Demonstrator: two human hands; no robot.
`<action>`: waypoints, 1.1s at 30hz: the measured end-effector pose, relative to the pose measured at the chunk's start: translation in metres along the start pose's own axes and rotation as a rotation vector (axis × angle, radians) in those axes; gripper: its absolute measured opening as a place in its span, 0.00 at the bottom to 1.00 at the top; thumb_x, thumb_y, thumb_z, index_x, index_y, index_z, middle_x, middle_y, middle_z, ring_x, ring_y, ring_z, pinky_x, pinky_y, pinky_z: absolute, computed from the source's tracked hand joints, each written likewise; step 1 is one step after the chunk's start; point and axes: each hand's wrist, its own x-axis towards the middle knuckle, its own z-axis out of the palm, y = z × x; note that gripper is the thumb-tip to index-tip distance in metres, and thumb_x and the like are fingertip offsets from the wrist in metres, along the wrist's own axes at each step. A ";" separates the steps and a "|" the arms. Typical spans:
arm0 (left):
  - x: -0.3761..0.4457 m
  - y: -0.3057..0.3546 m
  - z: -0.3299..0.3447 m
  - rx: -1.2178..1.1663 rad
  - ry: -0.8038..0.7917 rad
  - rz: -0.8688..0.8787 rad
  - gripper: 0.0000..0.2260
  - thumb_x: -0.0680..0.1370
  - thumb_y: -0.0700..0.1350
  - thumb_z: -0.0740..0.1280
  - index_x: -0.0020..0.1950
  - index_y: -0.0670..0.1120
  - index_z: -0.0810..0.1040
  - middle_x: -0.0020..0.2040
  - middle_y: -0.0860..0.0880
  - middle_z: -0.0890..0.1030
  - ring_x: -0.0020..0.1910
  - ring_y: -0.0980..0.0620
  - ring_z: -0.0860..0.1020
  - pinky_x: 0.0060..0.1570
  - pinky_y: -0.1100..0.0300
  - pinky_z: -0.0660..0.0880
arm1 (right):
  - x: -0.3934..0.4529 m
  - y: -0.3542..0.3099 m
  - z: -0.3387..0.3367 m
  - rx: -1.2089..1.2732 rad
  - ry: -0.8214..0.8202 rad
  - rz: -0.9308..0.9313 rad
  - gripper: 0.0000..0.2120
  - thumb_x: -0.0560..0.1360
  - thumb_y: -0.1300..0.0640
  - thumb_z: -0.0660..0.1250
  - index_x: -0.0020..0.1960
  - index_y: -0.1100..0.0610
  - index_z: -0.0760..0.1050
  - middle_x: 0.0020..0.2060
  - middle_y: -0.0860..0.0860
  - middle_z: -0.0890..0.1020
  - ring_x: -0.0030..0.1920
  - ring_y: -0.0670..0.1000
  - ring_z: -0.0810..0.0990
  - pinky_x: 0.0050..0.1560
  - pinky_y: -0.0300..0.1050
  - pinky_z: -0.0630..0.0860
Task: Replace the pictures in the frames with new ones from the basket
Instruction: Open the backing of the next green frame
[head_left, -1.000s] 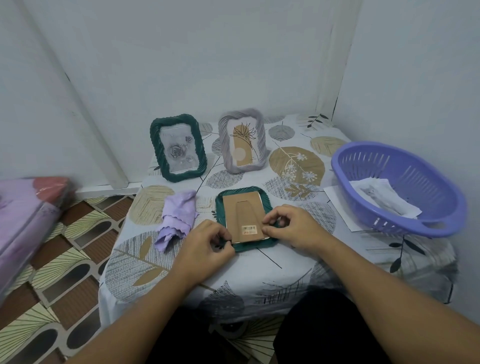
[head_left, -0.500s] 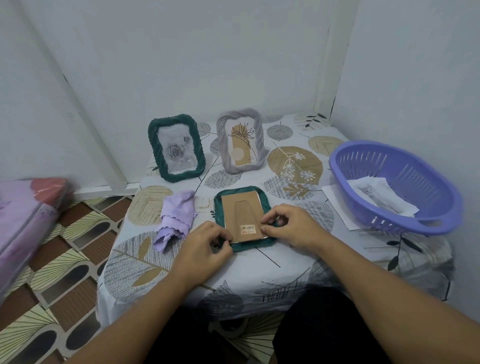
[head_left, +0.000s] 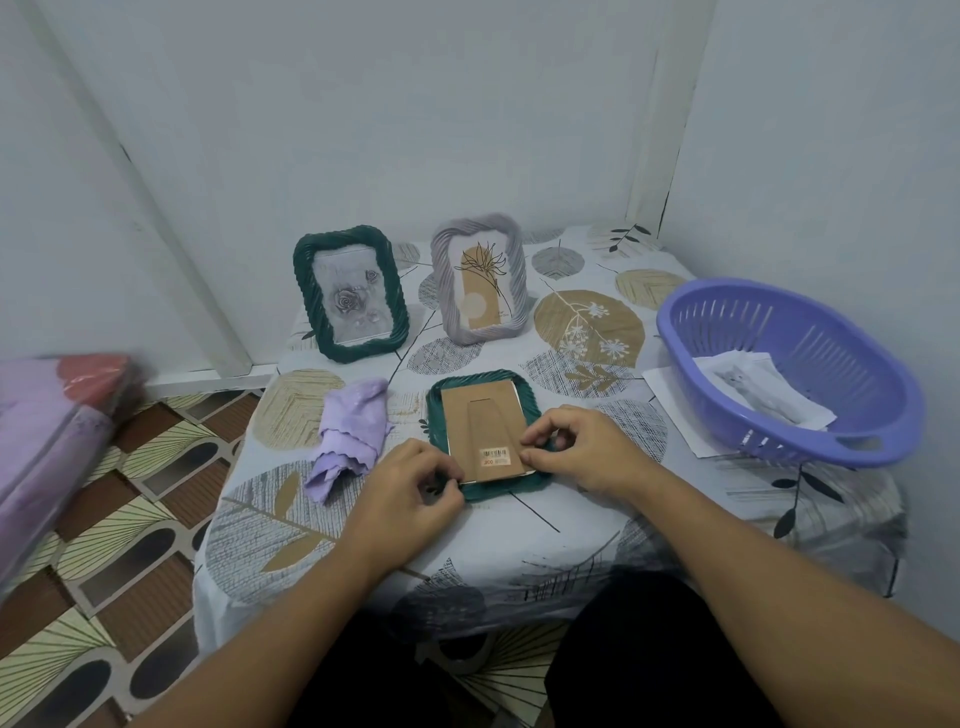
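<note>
A dark green frame (head_left: 480, 415) lies face down near the table's front, its brown cardboard back with a barcode sticker facing up. My left hand (head_left: 413, 491) pinches the frame's near left corner. My right hand (head_left: 582, 452) pinches the backing's right edge. Behind stand a second green frame (head_left: 349, 293) with a rose picture and a lilac frame (head_left: 483, 286) with a flower drawing. At the right sits a purple basket (head_left: 810, 332) holding white picture sheets (head_left: 758, 392).
A crumpled lilac cloth (head_left: 348, 441) lies left of the face-down frame. A white sheet (head_left: 670, 395) pokes out under the basket. The small table (head_left: 519, 525) has a leaf-print cover and stands in a wall corner. A pink wrapped bundle (head_left: 52, 431) sits at the left.
Both hands stay at the face-down frame's near edge with only slight finger shifts. The view has drifted a little.
</note>
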 end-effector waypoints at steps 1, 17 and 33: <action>0.000 0.000 0.000 -0.007 -0.006 -0.005 0.05 0.74 0.43 0.71 0.45 0.53 0.83 0.45 0.57 0.79 0.44 0.56 0.79 0.44 0.66 0.73 | 0.000 0.000 0.000 0.003 0.000 -0.001 0.08 0.69 0.58 0.82 0.45 0.50 0.86 0.39 0.46 0.80 0.36 0.44 0.72 0.39 0.38 0.72; -0.001 0.007 -0.003 -0.003 0.052 -0.043 0.05 0.72 0.42 0.75 0.43 0.52 0.83 0.43 0.56 0.78 0.45 0.56 0.78 0.45 0.70 0.71 | 0.000 -0.002 -0.002 -0.018 -0.012 0.007 0.08 0.70 0.57 0.82 0.46 0.49 0.86 0.38 0.45 0.80 0.36 0.44 0.71 0.40 0.40 0.71; 0.027 0.026 -0.026 0.090 -0.299 -0.339 0.04 0.77 0.44 0.73 0.47 0.52 0.87 0.41 0.56 0.85 0.35 0.63 0.77 0.34 0.73 0.69 | -0.002 -0.004 -0.002 0.006 -0.014 0.010 0.07 0.70 0.59 0.81 0.46 0.51 0.86 0.37 0.45 0.78 0.35 0.44 0.70 0.37 0.37 0.71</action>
